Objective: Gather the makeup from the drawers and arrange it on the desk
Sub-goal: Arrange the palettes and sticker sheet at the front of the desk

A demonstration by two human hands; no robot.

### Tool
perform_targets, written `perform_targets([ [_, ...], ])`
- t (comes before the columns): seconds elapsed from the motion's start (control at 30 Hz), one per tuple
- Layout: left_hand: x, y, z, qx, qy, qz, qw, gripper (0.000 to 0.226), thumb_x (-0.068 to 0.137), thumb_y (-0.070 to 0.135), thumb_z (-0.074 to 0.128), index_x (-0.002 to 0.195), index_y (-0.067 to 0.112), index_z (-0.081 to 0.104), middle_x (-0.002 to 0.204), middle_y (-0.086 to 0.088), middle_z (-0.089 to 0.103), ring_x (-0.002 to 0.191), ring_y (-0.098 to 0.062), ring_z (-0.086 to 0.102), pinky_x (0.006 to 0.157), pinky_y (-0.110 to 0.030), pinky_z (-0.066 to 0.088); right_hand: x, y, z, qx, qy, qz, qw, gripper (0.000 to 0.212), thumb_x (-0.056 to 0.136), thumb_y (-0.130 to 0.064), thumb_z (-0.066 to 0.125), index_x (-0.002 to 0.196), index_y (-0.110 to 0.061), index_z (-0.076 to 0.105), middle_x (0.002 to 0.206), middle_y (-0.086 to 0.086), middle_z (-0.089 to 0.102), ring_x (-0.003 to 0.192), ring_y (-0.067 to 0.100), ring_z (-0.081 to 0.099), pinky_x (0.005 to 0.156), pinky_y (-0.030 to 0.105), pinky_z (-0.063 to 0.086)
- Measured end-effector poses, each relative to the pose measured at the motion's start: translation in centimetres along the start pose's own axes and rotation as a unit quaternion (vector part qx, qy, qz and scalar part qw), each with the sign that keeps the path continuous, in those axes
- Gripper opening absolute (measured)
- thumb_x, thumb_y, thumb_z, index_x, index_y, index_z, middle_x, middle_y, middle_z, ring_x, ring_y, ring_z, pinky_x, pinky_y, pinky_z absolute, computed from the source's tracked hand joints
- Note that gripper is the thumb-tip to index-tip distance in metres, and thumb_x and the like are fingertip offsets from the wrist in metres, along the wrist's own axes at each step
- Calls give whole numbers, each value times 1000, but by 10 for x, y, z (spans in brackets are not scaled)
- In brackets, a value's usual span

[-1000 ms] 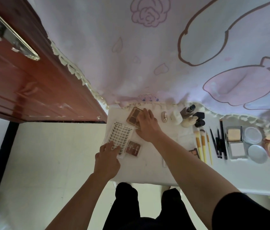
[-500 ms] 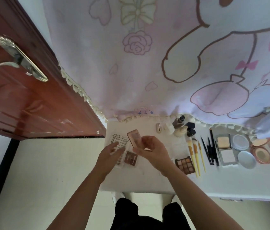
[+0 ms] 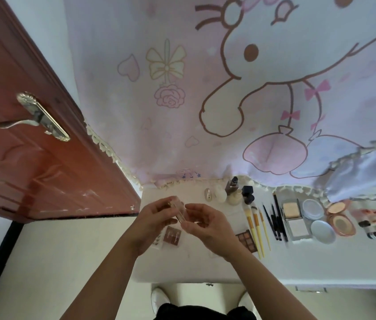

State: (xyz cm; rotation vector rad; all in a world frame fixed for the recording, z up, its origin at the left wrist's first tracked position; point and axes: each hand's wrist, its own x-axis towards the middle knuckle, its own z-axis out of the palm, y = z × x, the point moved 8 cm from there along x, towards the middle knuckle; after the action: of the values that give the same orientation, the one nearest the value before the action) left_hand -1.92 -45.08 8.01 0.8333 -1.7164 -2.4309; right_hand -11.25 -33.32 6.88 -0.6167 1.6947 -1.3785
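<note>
The grip of the left hand (image 3: pixel 154 219) and of the right hand (image 3: pixel 207 225) closes on one small palette (image 3: pixel 179 210), held above the desk (image 3: pixel 194 269). Brushes (image 3: pixel 255 224) lie to the right.

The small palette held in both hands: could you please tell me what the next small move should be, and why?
Probably lower the small palette flat onto the desk beside the brown palette. The left hand and right hand pinch it edge-on above the desk, while the eyeshadow palette and brushes already lie flat there.
</note>
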Motion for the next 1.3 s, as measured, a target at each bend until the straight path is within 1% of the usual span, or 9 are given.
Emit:
perform_targets([
  [0.13, 0, 2, 12, 0, 14, 20, 1000, 48, 78, 27, 75, 117, 0, 66, 112, -24, 66, 105, -32, 65, 93, -35, 51, -7, -6, -9, -32, 17, -33, 999, 49, 70, -48, 82, 116, -36, 69, 103, -3, 76, 92, 22, 71, 86, 44, 59],
  [0.27, 4, -4, 13, -34, 31, 15, 999, 60, 71, 24, 81, 124, 2, 64, 122, -25, 64, 113, -37, 62, 96, -38, 51, -11, -5, -19, -13, 20, -29, 999, 55, 64, -51, 83, 115, -37, 70, 102, 0, 77, 84, 16, 67, 87, 43, 59],
  [0.5, 6, -8, 22, -29, 39, 1, 999, 64, 65, 24, 82, 124, 6, 65, 120, -22, 67, 115, -38, 63, 104, -47, 48, -20, -10, -23, -29, -19, -15, 999, 48, 76, -27, 77, 123, -23, 69, 107, -6, 76, 101, 11, 71, 90, 32, 59],
  [0.7, 2, -11, 29, -1, 41, -5, 999, 64, 61, 27, 83, 121, 11, 68, 116, -19, 69, 113, -35, 64, 97, -42, 53, -21, -3, -25, -53, -39, 10, 998, 45, 73, -18, 78, 115, -22, 65, 104, -4, 74, 97, 11, 72, 87, 33, 60],
  [0.83, -1, -8, 35, -30, 19, -4, 999, 57, 66, 29, 80, 117, 8, 69, 117, -22, 68, 114, -39, 63, 95, -42, 53, -22, 1, -34, -49, 8, 7, 999, 39, 72, -20, 77, 110, -17, 68, 95, -2, 77, 88, 12, 74, 83, 33, 61],
  [0.9, -1, -5, 37, -2, 15, 14, 1000, 52, 66, 23, 81, 117, 14, 70, 117, -22, 67, 114, -37, 62, 94, -39, 54, -23, 1, -34, -41, 12, 2, 999, 39, 78, -16, 72, 116, -18, 66, 99, -2, 77, 91, 11, 74, 84, 31, 61],
  [1.07, 1, 0, 39, 126, 24, 65, 990, 78, 67, 10, 89, 137, 21, 54, 128, 0, 65, 124, -17, 58, 104, -38, 47, -24, 15, -35, 143, 12, 74, 987, 31, 95, -16, 52, 125, -12, 62, 115, 12, 71, 103, 26, 72, 93, 40, 58],
  [1.2, 2, 5, 41, 210, 13, 83, 974, 89, 61, 17, 91, 140, 27, 50, 134, 8, 60, 129, -10, 52, 107, -33, 44, -25, 21, -40, 183, -25, 130, 974, 34, 99, -28, 57, 128, -11, 60, 122, 21, 66, 102, 35, 71, 93, 44, 57],
  [1.3, 2, 5, 43, 250, 4, 83, 965, 89, 62, 7, 89, 140, 31, 50, 135, 10, 57, 131, -8, 49, 108, -34, 44, -23, 16, -35, 179, -56, 133, 973, 39, 93, -30, 66, 126, -10, 60, 121, 22, 67, 102, 38, 71, 96, 49, 55],
])
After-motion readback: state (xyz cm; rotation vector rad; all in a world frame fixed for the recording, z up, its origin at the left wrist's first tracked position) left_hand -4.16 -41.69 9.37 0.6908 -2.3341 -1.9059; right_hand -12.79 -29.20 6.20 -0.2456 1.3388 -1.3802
